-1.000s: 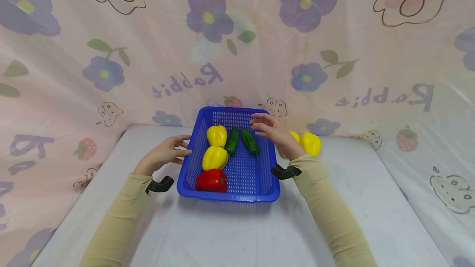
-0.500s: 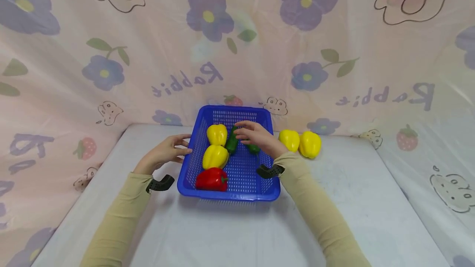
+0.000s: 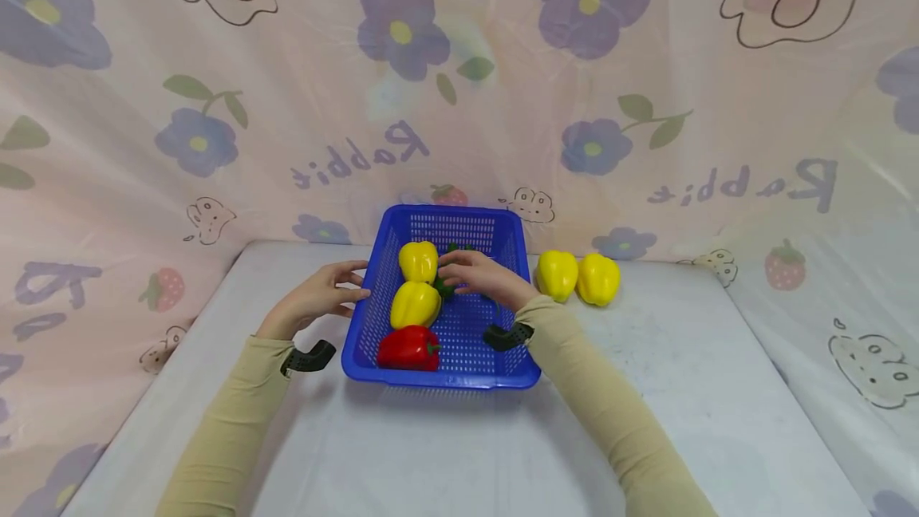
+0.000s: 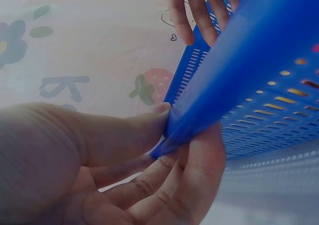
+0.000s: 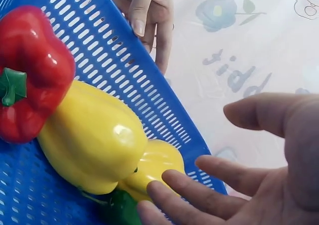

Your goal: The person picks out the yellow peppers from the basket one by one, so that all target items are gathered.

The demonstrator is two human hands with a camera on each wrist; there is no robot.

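Note:
A blue basket [image 3: 441, 380] holds two yellow peppers [image 3: 416, 305], a red pepper [image 3: 408, 349] at its near left corner and green peppers [image 3: 444, 289], partly covered by the right hand. The left hand [image 3: 316, 300] pinches the basket's left rim; in the left wrist view its thumb lies on the rim [image 4: 209, 80] with fingers under it. Over the basket's middle, the right hand [image 3: 491, 275] has spread, slightly bent fingers and holds nothing. The right wrist view shows that hand [image 5: 239, 185] close to the farther yellow pepper [image 5: 157, 167] and a green one [image 5: 122, 208].
Two more yellow peppers [image 3: 557, 275] [image 3: 599, 279] stand side by side on the white table [image 3: 689, 389], right of the basket. A patterned cloth [image 3: 495, 102] with flowers and rabbits hangs behind the table.
The right hand has moved left from the basket's right rim to above the green peppers, uncovering the two yellow peppers on the table. The left hand has stayed at the left rim.

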